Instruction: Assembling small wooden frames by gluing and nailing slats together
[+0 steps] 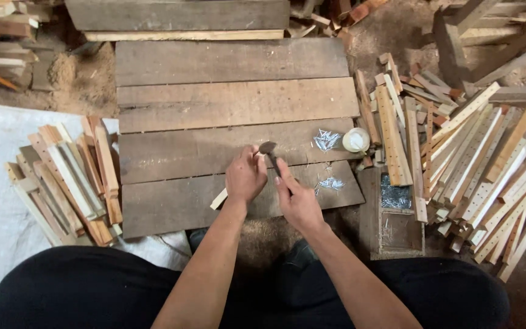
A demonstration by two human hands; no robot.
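Left hand: closed down over a pale wooden slat, pinning it flat on the plank bench; only the slat's near end shows, poking out below and to the left of the hand. Whether the fingers also pinch a nail cannot be told.

Right hand: wrapped around the handle of a small hammer, whose dark head sits just beyond the left hand's fingertips.

Nails: two loose heaps lie on the planks to the right of the right hand, one near, one farther up; more fill a wooden tray further right.

White round container: just beyond the farther nail heap.

Finished or waiting stock: a stack of slats well to the left of the left hand, a bigger pile of drilled strips well to the right of the right hand.

Step in hand: by the look of it, nailing the slat, hammer poised close over the work.

Next move, as a judgement: a short, square tap calls for the slat held steady and the left fingers kept out from under the head.
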